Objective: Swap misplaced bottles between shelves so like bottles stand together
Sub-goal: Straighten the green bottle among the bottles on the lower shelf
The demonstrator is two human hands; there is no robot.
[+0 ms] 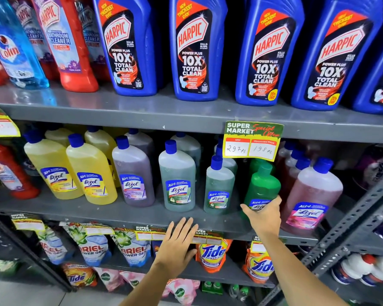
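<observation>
Grey metal shelving [142, 113] fills the view. Top shelf: blue toilet-cleaner bottles [192, 51] lined up along the middle and right, red bathroom-cleaner bottles [69, 47] and one light-blue glass-cleaner bottle [16, 51] at the left. Middle shelf, left to right: a red bottle [9, 171], yellow floor-cleaner bottles [91, 171], a purple one [133, 173], grey-green ones [177, 177], a solid green bottle [262, 184], then pink ones [310, 195]. Detergent pouches [210, 255] are racked on the shelf below. A price card [252, 140] is hung from the upper shelf edge, just above the green bottle. The green bottle stands on the middle shelf between the grey-green and pink bottles; its lower label area is gripped by the right hand [263, 215], thumb on the left side, fingers wrapped around the right. The left hand [177, 244] is held flat and empty, fingers spread, at the front edge of the middle shelf.
</observation>
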